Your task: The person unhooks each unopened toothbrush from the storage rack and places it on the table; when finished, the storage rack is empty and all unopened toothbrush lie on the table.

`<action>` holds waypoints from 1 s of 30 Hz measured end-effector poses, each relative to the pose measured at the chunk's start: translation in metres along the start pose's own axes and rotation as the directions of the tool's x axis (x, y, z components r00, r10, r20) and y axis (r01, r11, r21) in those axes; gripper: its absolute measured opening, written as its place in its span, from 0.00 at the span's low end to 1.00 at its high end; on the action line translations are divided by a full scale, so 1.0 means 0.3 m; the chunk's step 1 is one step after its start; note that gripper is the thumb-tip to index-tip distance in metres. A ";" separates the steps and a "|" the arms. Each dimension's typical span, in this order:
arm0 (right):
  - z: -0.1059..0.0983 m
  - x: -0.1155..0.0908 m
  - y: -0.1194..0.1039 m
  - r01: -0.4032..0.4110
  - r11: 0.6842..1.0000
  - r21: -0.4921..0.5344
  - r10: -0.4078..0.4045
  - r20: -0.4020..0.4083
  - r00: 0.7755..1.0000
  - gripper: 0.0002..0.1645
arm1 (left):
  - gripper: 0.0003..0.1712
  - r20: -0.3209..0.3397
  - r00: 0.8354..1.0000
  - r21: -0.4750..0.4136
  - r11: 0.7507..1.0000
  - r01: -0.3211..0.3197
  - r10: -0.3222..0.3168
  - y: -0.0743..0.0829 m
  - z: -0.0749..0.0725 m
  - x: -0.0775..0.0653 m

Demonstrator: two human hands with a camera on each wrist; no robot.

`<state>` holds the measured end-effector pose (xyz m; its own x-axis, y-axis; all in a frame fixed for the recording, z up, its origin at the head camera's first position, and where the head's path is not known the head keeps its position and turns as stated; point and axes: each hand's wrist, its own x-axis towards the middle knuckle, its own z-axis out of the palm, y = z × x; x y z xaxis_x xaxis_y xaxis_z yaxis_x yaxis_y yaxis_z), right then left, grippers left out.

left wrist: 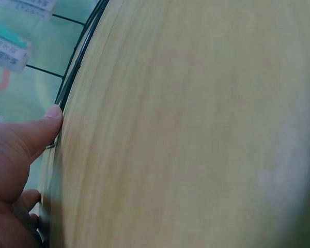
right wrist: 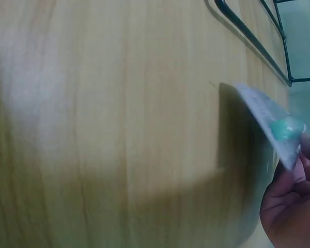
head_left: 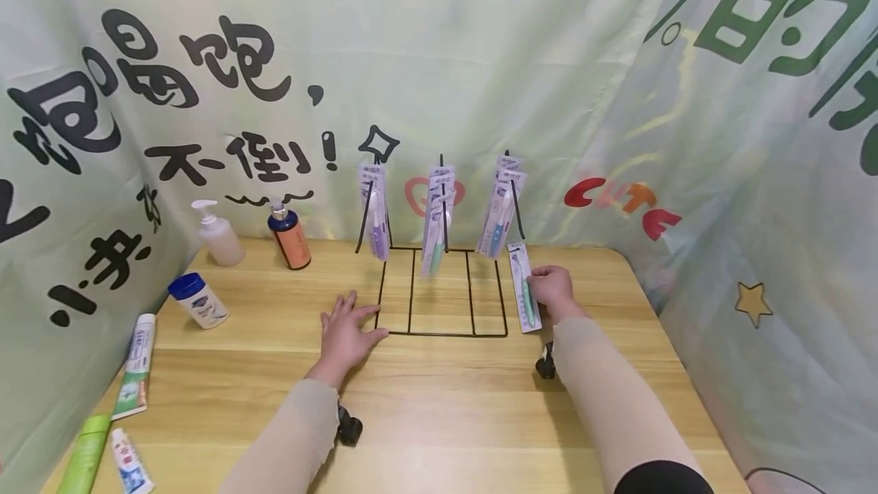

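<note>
In the head view my right hand [head_left: 552, 288] pinches the right edge of a toothbrush in a blister pack [head_left: 525, 288] with a green handle. The right wrist view shows the packaged toothbrush [right wrist: 268, 121] tilted above the wood, thumb and fingers at its edge. My left hand [head_left: 347, 330] has its fingers spread at the near left corner of a black wire display rack [head_left: 439, 335]. Its thumb [left wrist: 52, 114] touches the rack's wire in the left wrist view. Packaged toothbrushes hang from the rack's hooks in three groups: purple [head_left: 377, 219], green [head_left: 436, 227] and blue [head_left: 499, 212].
Along the table's left side stand a pump bottle [head_left: 222, 238], an orange and dark blue bottle [head_left: 291, 238] and a white bottle with a blue cap [head_left: 199, 302]. Toothpaste tubes [head_left: 136, 368] [head_left: 130, 463] and a green tube [head_left: 85, 452] lie nearer. Printed cloth [head_left: 480, 59] hangs around the table.
</note>
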<state>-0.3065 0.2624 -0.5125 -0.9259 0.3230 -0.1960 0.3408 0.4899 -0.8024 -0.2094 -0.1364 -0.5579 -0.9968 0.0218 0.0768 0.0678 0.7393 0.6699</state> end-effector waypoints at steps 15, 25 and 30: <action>-0.027 -0.039 -0.008 0.016 0.982 -0.188 -0.021 -0.027 0.999 0.20 | 0.31 0.018 1.000 -0.008 1.000 0.009 -0.009 0.004 -0.010 0.002; -0.024 -0.170 -0.075 0.324 0.941 -0.102 -0.331 -0.065 0.941 0.16 | 0.31 0.022 1.000 -0.010 1.000 0.015 -0.015 0.011 -0.010 0.000; 0.060 -0.327 -0.154 0.566 0.824 -0.006 -0.562 -0.126 0.817 0.08 | 0.31 0.023 1.000 -0.010 1.000 0.017 -0.016 0.004 -0.008 0.003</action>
<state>-0.2343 0.1935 -0.4663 -0.9278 0.0905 0.3619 -0.2422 0.5918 -0.7688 -0.2100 -0.1372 -0.5552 -0.9985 0.0253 0.0487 0.0517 0.7330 0.6783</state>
